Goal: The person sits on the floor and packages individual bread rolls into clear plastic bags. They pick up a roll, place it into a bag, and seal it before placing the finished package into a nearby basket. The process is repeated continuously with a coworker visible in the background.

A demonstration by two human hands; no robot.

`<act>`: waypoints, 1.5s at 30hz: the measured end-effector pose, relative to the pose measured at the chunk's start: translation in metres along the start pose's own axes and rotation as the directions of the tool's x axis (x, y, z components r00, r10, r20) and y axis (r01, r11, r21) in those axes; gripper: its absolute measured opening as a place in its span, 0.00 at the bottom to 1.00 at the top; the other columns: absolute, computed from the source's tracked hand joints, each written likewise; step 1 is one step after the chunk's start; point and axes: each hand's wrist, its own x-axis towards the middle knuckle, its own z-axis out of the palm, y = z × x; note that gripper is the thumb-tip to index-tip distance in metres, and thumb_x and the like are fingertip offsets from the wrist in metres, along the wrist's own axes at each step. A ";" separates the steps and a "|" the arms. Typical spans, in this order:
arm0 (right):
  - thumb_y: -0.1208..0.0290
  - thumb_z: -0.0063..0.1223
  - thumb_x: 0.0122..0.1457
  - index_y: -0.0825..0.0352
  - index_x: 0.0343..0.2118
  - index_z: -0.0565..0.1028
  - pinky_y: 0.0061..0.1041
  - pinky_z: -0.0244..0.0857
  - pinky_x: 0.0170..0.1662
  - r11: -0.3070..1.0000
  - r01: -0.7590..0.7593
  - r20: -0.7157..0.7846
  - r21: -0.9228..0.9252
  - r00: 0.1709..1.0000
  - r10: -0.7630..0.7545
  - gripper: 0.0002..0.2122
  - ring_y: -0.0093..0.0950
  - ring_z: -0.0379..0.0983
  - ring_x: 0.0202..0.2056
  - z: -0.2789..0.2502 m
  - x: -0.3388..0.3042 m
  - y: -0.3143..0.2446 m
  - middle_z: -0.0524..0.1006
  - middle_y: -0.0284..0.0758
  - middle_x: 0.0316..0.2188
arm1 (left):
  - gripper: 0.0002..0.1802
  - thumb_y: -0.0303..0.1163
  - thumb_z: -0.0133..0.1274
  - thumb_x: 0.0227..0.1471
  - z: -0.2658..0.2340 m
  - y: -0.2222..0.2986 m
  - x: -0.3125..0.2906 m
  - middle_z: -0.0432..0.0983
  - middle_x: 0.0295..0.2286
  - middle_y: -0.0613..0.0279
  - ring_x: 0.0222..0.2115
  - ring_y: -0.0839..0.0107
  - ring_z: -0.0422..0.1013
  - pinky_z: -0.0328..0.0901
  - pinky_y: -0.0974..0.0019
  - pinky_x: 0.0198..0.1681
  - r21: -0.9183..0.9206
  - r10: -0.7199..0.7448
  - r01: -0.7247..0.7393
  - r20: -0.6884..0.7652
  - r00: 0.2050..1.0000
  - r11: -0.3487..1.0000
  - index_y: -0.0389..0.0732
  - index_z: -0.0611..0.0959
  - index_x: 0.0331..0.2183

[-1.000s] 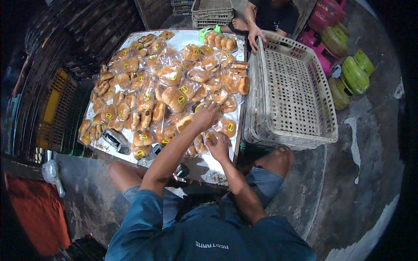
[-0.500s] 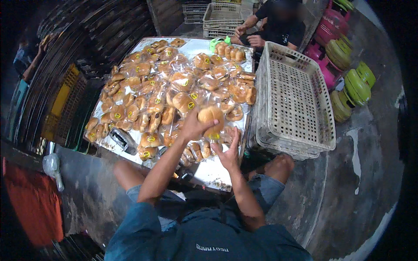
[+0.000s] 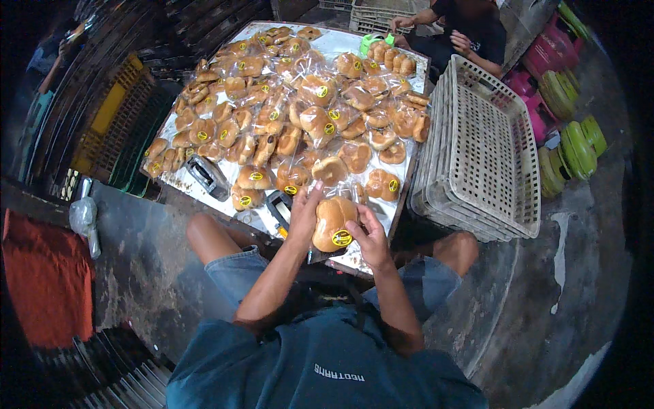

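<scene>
Near the front edge of the table, both hands hold a bagged bread bun (image 3: pixel 334 217) in clear plastic with a round yellow sticker facing up. My left hand (image 3: pixel 306 218) is closed along its left side, thumb pointing away from me. The right hand (image 3: pixel 371 237) grips the right side, its thumb on the bun close to the sticker. Just beyond lies another bagged bun (image 3: pixel 330 170). Beside my left hand is a black tool (image 3: pixel 278 208), partly covered. Many bagged buns (image 3: pixel 269 112) are heaped over the white table (image 3: pixel 189 158).
A black and silver tool (image 3: pixel 207 178) lies at the table's left edge. To the right stand stacked plastic crates (image 3: pixel 494 143), with green and pink gas cylinders (image 3: pixel 580 150) behind. Across the table sits another person (image 3: pixel 470 34), near a green tape dispenser (image 3: pixel 374 45). Yellow crates (image 3: pixel 109 119) stand left.
The bagged bun has come closer to me, and my right hand, open beside it before, now grips it too. Its sticker now faces up. The whole view has shifted slightly.
</scene>
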 end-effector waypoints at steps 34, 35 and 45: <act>0.60 0.56 0.64 0.70 0.35 0.81 0.25 0.69 0.34 0.614 0.183 -0.037 -0.767 0.944 -0.327 0.15 0.22 0.74 0.28 0.013 -0.004 -0.046 0.80 0.34 0.30 | 0.18 0.35 0.62 0.57 -0.023 0.005 -0.056 0.81 0.38 0.57 0.36 0.71 0.78 0.73 0.68 0.44 0.206 -0.213 0.174 0.186 0.959 0.963 0.31 0.83 0.44; 0.61 0.57 0.63 0.70 0.33 0.81 0.25 0.68 0.33 0.702 0.104 -0.127 -0.704 0.955 -0.269 0.14 0.21 0.74 0.28 0.012 -0.005 -0.042 0.80 0.34 0.30 | 0.19 0.36 0.59 0.58 -0.022 0.005 -0.055 0.81 0.39 0.56 0.37 0.70 0.79 0.73 0.67 0.45 0.142 -0.210 0.183 0.210 0.955 0.973 0.31 0.82 0.45; 0.75 0.55 0.61 0.72 0.64 0.60 0.30 0.68 0.52 0.563 0.336 -0.030 -0.755 0.841 -0.540 0.28 0.33 0.77 0.45 0.049 -0.011 -0.026 0.78 0.44 0.46 | 0.25 0.41 0.40 0.69 -0.014 0.027 -0.057 0.81 0.43 0.49 0.45 0.65 0.76 0.67 0.63 0.54 0.233 0.000 -0.070 0.290 0.957 0.970 0.27 0.78 0.47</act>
